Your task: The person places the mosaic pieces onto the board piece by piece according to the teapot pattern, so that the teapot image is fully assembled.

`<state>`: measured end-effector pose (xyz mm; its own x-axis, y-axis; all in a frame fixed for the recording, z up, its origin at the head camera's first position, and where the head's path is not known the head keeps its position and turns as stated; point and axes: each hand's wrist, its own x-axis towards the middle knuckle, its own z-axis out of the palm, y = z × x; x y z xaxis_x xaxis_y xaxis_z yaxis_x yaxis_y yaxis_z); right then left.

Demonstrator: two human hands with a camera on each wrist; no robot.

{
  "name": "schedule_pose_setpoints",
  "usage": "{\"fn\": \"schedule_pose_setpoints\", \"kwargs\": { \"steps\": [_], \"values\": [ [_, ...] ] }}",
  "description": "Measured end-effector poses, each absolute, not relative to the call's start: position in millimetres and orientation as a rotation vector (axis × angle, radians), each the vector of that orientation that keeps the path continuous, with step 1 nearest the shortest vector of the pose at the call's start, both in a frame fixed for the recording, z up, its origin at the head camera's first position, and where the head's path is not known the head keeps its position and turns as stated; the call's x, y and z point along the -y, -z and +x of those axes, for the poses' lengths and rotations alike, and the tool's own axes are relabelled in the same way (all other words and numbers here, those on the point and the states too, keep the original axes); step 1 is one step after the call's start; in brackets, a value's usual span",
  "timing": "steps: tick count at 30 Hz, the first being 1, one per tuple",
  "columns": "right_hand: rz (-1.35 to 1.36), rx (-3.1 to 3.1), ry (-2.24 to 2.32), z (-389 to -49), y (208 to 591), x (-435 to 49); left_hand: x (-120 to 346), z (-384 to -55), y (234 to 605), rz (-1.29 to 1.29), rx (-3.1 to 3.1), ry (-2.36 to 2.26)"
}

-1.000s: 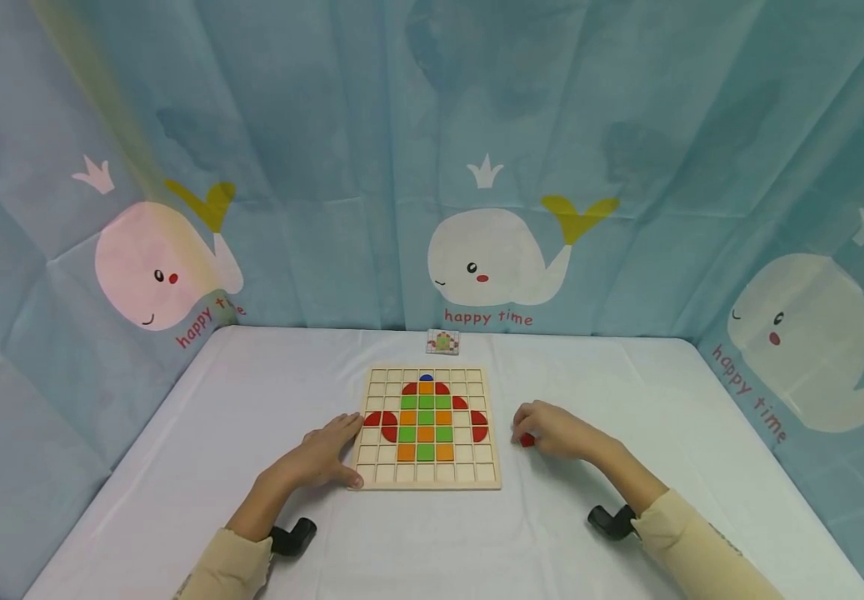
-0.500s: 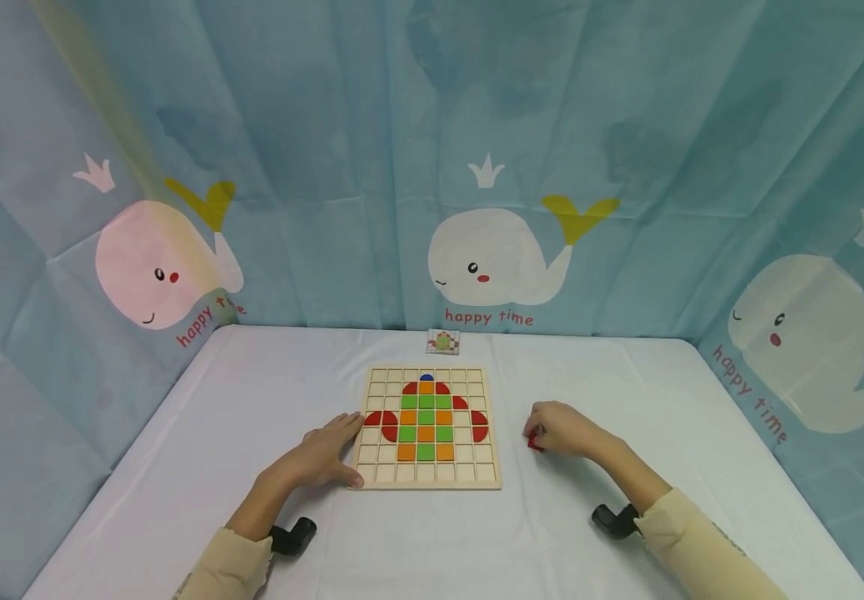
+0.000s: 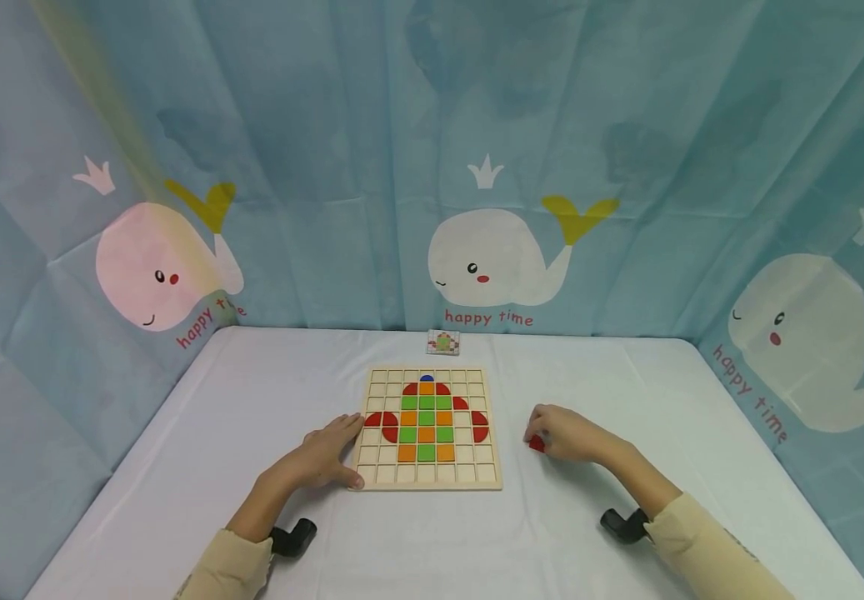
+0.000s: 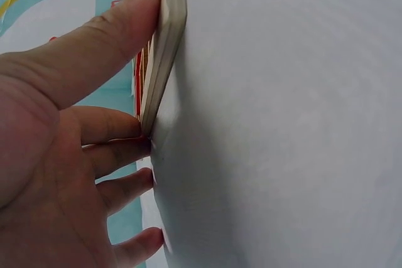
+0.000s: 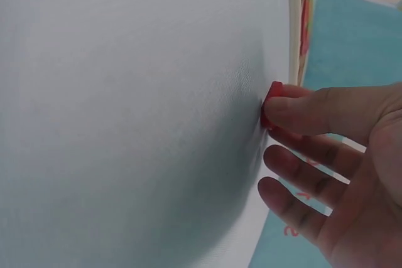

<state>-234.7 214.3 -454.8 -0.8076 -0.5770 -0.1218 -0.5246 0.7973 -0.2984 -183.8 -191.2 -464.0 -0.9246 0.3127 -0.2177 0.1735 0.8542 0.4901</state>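
The wooden grid board (image 3: pixel 406 473) lies flat on the table, several of its squares filled with green, orange, red and blue pieces that form a pot-like picture. My left hand (image 3: pixel 322 454) rests at the board's left side, fingers spread, fingertips along the edge and thumb at the near left corner. In the left wrist view, the thumb (image 4: pixel 107 39) lies against the board's side (image 4: pixel 164 54). To the right of the board, my right hand (image 3: pixel 566 432) pinches a small red piece (image 3: pixel 536 444) between thumb and fingers. That red piece (image 5: pixel 271 101) is close over the white cloth, its other fingers loosely bent.
A small picture card (image 3: pixel 442 342) with a similar coloured pattern lies behind the board. White cloth (image 3: pixel 432 542) covers the table. Blue curtains (image 3: pixel 312 250) with whale prints stand at the back and sides. A black wrist mount (image 3: pixel 293 538) sits beneath the left forearm, another under the right.
My right hand has shifted slightly to the right, away from the board, with the red piece turning in its fingers. The left hand and the board have stayed put.
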Motion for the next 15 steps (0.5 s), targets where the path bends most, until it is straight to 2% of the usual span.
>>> {"fn": "schedule_pose_setpoints", "kwargs": {
  "steps": [15],
  "values": [
    [-0.784,-2.764,0.374,-234.1,454.1,-217.6,190.5,-184.5,464.1,0.351,-2.749,-0.685]
  ]
}}
